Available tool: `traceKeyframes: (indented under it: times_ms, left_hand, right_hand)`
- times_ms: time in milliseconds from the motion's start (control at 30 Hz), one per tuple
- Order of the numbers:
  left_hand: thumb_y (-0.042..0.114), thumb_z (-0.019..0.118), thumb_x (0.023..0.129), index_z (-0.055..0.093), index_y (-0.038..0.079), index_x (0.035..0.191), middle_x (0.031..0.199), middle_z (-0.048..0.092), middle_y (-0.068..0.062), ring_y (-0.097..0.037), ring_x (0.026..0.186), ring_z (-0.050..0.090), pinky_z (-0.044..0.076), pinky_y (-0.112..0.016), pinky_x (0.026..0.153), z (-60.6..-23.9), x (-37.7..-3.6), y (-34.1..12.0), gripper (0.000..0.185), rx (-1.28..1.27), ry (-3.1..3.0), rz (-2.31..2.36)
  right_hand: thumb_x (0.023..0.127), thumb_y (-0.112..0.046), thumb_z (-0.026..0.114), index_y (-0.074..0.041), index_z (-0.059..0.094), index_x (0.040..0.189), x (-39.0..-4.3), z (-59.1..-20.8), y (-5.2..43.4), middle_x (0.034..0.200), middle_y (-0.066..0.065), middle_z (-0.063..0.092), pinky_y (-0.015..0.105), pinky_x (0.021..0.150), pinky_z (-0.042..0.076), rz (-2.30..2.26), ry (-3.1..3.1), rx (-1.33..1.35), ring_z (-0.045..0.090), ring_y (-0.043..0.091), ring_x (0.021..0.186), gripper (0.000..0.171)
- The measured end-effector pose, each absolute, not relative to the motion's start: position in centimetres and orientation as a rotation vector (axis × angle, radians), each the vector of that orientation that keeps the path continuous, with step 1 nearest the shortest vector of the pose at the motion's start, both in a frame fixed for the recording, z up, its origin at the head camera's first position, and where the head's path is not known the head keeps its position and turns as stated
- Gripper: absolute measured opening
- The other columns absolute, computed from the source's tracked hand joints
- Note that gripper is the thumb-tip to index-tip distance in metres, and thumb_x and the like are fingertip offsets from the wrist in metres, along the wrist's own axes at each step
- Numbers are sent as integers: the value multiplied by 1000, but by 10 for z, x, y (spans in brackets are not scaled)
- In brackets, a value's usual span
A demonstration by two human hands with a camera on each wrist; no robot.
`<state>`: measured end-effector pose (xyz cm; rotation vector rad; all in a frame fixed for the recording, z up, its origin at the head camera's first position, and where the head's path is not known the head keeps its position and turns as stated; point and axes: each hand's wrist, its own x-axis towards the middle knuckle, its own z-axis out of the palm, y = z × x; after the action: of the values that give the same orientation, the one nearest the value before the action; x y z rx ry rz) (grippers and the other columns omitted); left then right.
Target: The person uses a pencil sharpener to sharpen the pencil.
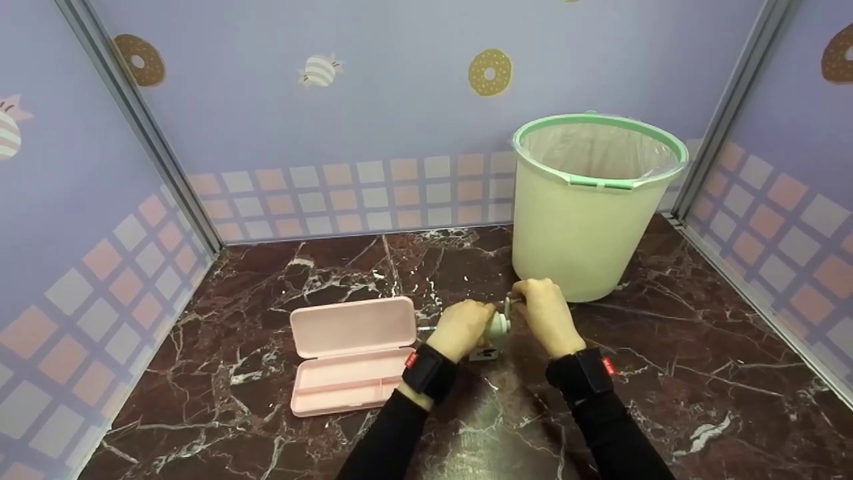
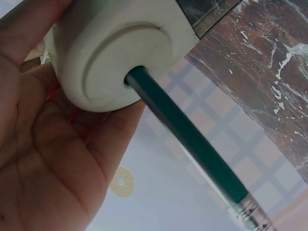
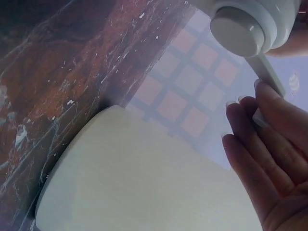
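A person's two hands met over a dark red marble bench (image 1: 666,347) with white veins. The left hand (image 1: 460,328) had its fingers (image 2: 103,144) curled round a small pale green, round-bodied plastic pencil sharpener (image 1: 496,327), holding it just above the bench. A dark green pencil (image 2: 192,139) with a silver metal ferrule stuck out of the round hole in the sharpener's face, on the side away from the right hand. The right hand (image 1: 545,313) sat on the other side of the sharpener, its fingers (image 3: 260,144) bent around the sharpener's thin crank handle (image 3: 269,74), which ran out from a round hub; the head view showed the fingers closed over it.

Just to the outer side of the left fingers lay an open, pale pink, rectangular plastic pencil case (image 1: 353,353), lid flat on the bench, touching the left wrist's sleeve edge. Just beyond the right fingers stood a pale green round plastic waste bin (image 1: 580,227) with a mint green rim and a clear liner. Both wrists wore black straps over black sleeves. Lilac wall panels (image 1: 400,107) with doughnut prints and a checked lower band enclosed the bench.
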<state>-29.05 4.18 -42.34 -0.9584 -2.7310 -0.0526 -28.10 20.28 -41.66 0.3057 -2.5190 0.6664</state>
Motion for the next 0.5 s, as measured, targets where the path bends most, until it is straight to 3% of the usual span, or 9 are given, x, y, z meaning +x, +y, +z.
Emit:
traceKeyframes:
  times_ms: [500]
  left_hand:
    - [29, 87, 68, 63, 10, 97, 93, 73, -4, -23, 86, 70, 58, -35, 73, -423, -292, 41, 42, -1013, -2749, -51]
  right_hand:
    - [72, 9, 72, -1, 73, 75, -305, -431, 202, 77, 15, 73, 50, 70, 55, 638, -2570, 276, 69, 39, 74, 11]
